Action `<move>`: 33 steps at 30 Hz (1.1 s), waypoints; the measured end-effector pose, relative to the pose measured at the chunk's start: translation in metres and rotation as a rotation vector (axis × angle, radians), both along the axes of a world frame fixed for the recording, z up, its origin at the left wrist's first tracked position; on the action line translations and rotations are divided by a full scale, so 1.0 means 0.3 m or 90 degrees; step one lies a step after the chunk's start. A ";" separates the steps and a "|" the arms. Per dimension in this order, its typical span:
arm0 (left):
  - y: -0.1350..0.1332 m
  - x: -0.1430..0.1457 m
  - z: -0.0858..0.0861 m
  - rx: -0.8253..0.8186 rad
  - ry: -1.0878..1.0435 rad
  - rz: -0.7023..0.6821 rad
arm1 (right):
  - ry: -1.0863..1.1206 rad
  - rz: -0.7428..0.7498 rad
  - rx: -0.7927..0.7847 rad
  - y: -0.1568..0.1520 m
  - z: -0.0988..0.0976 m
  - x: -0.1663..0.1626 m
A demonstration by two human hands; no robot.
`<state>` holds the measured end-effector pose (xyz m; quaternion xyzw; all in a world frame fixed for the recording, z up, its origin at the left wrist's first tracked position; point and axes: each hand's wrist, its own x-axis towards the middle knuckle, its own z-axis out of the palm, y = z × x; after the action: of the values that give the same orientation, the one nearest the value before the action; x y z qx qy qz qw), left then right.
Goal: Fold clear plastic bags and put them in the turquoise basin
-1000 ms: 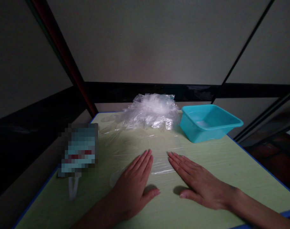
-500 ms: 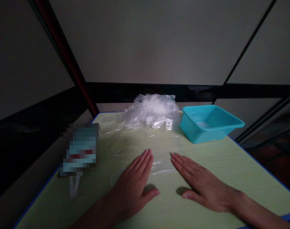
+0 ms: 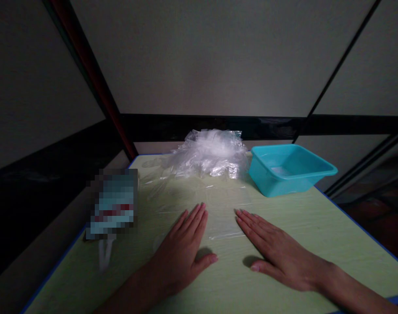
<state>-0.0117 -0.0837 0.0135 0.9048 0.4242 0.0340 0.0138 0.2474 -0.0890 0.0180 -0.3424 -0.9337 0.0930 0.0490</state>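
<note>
My left hand (image 3: 182, 253) lies flat and open on the pale green table (image 3: 284, 218), palm down, fingers together. My right hand (image 3: 277, 250) lies the same way beside it, fingers stretched out. Between and under the fingertips is a thin clear plastic sheet (image 3: 220, 218) spread flat on the table. Neither hand grips anything. A crumpled heap of clear plastic (image 3: 210, 152) sits at the far edge of the table, beyond both hands.
A turquoise plastic tub (image 3: 288, 168) stands at the far right of the table. A blurred-out box-like item (image 3: 112, 203) rests at the left edge with a white loop hanging below it. Dark frame bars and a plain wall rise behind the table.
Both hands have stayed flat on the sheet; the right hand slid slightly to the right, widening the gap between the hands. The view shifted a little.
</note>
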 end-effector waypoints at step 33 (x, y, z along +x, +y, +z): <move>0.014 -0.015 -0.006 0.069 0.004 0.049 | 0.026 0.064 0.044 0.057 0.037 -0.098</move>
<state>-0.0163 -0.0794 0.0117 0.8873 0.4563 0.0548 -0.0377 0.2180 -0.0720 0.0290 -0.2908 -0.9512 0.0705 0.0753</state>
